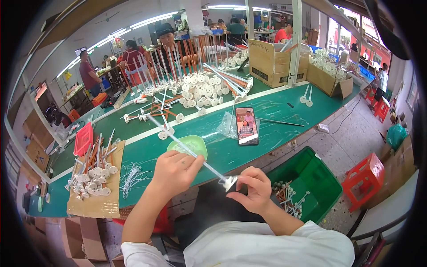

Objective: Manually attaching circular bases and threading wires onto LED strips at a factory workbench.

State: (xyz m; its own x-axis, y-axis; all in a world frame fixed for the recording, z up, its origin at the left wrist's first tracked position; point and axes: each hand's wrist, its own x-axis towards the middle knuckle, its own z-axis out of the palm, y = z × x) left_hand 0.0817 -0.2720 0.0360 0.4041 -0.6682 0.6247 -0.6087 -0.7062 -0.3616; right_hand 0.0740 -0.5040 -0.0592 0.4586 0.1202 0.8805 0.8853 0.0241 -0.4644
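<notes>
A long pale stick (214, 170) slants across in front of me, over the near edge of the green table. My left hand (174, 174) is closed around its middle. At its lower end sits a white round end piece (230, 183), which my right hand (255, 188) pinches between thumb and fingers. The stick's far end reaches over the table, past a light green bowl (195, 143) that is partly hidden behind my left hand. What the bowl holds is too small to tell.
A phone (247, 127) lies on the green table (275, 107). White-ended sticks (202, 89) pile up beyond it. Cardboard (95, 204) with more sticks and white strings (132, 180) lie left. A green crate (311, 178) and red stool (362, 180) stand right. People work behind.
</notes>
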